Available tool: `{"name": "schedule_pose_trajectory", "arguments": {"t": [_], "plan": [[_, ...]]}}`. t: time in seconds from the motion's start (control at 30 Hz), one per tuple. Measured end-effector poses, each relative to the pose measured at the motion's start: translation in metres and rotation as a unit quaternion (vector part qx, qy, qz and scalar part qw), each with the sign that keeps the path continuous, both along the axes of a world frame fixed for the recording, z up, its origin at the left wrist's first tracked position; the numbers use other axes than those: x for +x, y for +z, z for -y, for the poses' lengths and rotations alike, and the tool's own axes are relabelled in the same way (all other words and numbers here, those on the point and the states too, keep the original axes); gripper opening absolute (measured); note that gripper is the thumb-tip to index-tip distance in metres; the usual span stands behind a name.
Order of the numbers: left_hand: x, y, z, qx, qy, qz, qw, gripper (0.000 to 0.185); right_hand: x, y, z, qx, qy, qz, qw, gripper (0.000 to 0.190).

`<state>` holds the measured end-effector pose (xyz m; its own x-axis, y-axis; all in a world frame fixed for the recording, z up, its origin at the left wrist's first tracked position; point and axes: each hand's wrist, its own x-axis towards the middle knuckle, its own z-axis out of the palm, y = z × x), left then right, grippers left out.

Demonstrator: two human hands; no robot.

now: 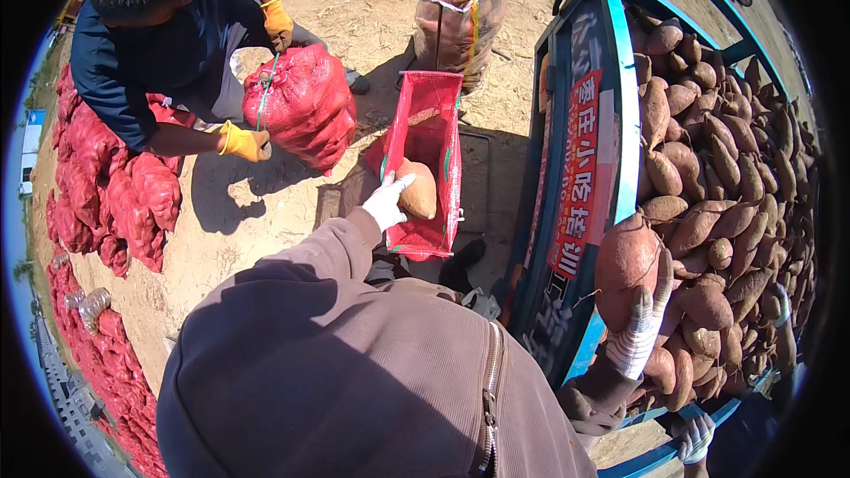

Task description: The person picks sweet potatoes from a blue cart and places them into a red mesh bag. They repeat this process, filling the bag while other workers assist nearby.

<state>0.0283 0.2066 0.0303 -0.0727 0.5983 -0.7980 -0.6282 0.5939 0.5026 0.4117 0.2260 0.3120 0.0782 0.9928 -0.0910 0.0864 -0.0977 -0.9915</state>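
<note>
My left hand [387, 203], in a white work glove, grips a large tan sweet potato [419, 191] over the mouth of a red mesh bag [456, 176]. That bag is held wide by a rectangular frame, and part of its inside is hidden by the potato. On my right, the gloved right hand [636, 328] holds a big reddish sweet potato [624, 265] at the edge of the blue truck bed [624, 79]. Beyond it lies a heap of sweet potatoes [737, 166], many with thin roots.
A person in yellow gloves [244, 141] holds a filled red mesh bag [302, 103] tied with green cord. A clear bag of sweet potatoes [458, 26] stands on the dirt. Full red bags [113, 179] are piled at left. Another person's gloved hand [695, 438] rests on the truck's lower rail.
</note>
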Motion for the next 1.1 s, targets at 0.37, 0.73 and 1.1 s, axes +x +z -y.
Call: {"name": "schedule_pose_trajectory", "arguments": {"t": [0.37, 0.73, 1.1], "plan": [[-0.008, 0.024, -0.042, 0.136, 0.071, -0.094, 0.984, 0.050, 0.000, -0.024, -0.029, 0.053, -0.071, 0.116, 0.989, 0.061], [0.347, 0.247, -0.211, 0.530, -0.518, -0.424, 0.520, 0.048, 0.105, -0.070, -0.035, -0.131, -0.114, 0.611, 0.772, 0.060], [0.375, 0.216, -0.229, 0.510, -0.451, -0.407, 0.609, 0.036, 0.108, -0.068, -0.038, -0.122, -0.117, 0.593, 0.787, 0.058]]}}
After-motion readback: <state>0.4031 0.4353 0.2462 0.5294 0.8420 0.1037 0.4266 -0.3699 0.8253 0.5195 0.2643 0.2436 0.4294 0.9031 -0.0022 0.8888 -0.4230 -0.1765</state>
